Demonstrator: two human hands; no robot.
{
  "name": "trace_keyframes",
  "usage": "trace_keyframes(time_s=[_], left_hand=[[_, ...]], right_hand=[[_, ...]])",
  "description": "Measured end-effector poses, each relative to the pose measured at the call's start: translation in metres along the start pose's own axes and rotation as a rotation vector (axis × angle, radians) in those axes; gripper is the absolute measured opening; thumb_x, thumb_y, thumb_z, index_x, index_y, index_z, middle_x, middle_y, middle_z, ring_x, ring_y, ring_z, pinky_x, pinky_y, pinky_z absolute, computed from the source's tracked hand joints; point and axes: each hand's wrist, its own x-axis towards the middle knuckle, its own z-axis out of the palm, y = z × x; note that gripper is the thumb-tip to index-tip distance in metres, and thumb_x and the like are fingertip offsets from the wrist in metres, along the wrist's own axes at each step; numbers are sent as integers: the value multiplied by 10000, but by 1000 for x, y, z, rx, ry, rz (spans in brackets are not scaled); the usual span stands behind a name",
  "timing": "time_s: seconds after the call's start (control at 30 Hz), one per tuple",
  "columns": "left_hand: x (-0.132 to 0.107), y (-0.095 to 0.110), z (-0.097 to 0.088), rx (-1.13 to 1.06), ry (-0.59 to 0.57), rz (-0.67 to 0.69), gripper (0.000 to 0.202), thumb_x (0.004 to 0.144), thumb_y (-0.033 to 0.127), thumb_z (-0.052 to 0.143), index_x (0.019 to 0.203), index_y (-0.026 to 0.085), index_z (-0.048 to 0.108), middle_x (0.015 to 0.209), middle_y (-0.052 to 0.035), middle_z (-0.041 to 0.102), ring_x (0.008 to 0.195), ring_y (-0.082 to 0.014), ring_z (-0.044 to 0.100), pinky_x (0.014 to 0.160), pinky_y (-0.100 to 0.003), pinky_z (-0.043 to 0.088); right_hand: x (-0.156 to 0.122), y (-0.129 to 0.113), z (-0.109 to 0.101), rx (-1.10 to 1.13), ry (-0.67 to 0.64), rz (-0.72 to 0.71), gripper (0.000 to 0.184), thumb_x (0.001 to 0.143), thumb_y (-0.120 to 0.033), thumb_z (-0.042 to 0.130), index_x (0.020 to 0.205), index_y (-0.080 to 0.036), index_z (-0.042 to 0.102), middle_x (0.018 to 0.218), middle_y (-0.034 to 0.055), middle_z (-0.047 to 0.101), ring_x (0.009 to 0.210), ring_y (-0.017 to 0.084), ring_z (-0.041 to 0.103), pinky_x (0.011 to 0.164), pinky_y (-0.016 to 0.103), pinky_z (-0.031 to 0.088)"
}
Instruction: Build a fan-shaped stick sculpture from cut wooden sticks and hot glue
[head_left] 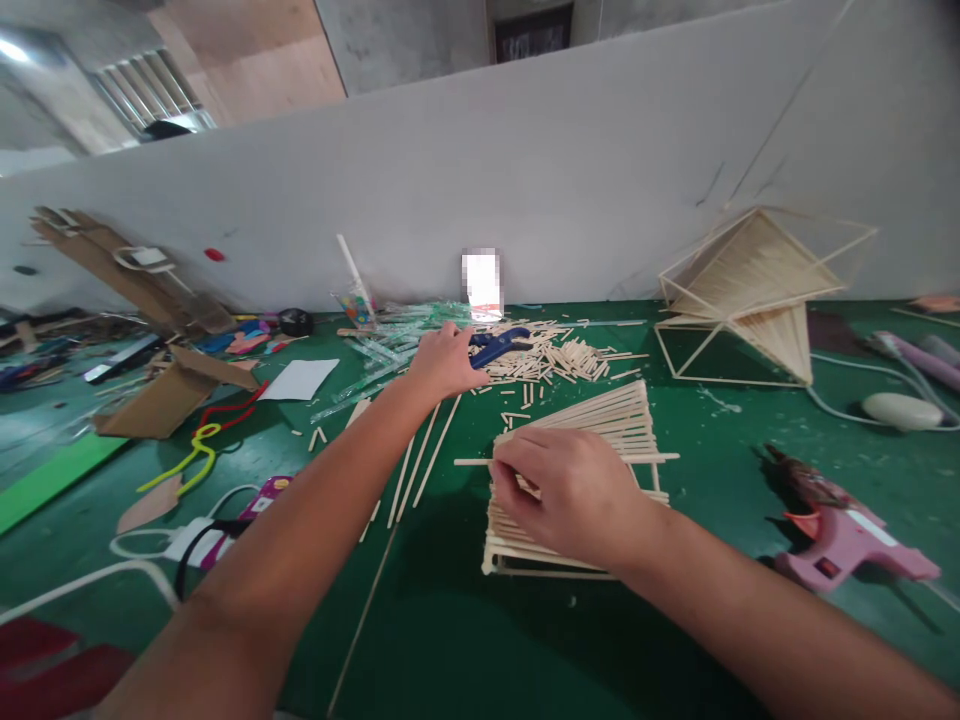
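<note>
My left hand [448, 362] reaches out over the far middle of the table, its fingers closed around blue-handled pliers [501, 346]. The blue handles stick out to the right; the jaws cannot be made out. Closer in, my right hand [566, 485] pinches a thin wooden stick [660, 458] that lies level across a frame of wooden sticks [615, 418]. Many sticks side by side form slanting faces on this frame. My palm and wrist hide part of it. Beyond it lies a heap of short cut stick pieces [574, 358].
Several long sticks [431, 455] lie left of the frame. A pink glue gun [847, 545] rests at the right, its cord trailing off. A larger stick model [757, 290] stands against the wall. Left are clear plastic wrappers [375, 350], white paper [300, 380], cardboard [169, 395] and a power strip [199, 540].
</note>
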Motion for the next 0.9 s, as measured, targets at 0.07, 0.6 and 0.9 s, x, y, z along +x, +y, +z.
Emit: trace_keyframes(time_s=[0.07, 0.6, 0.9], left_hand=[[-19, 1, -16, -43, 90, 11, 615, 676, 332, 611, 1241, 126, 483, 1129, -157, 542, 1019, -321, 546, 903, -448, 419], [-131, 36, -36, -461, 412, 110, 590, 605, 103, 553, 1178, 182, 434, 1042, -74, 549, 937, -220, 560, 843, -381, 486], [-135, 44, -40, -475, 328, 175, 637, 604, 134, 569, 1219, 199, 415, 1139, -100, 531, 1049, -261, 525, 906, -420, 455]], right_hand=[[0, 2, -3, 26, 30, 11, 256, 847, -193, 428, 649, -147, 582, 599, 6, 524, 546, 103, 433, 512, 263, 290], [3, -7, -37, 236, 322, 136, 143, 851, -150, 530, 740, -195, 608, 547, -23, 517, 478, 93, 468, 447, 234, 362], [3, -7, -32, 295, 274, 71, 135, 846, -133, 504, 737, -172, 574, 553, -33, 449, 484, 79, 421, 451, 223, 337]])
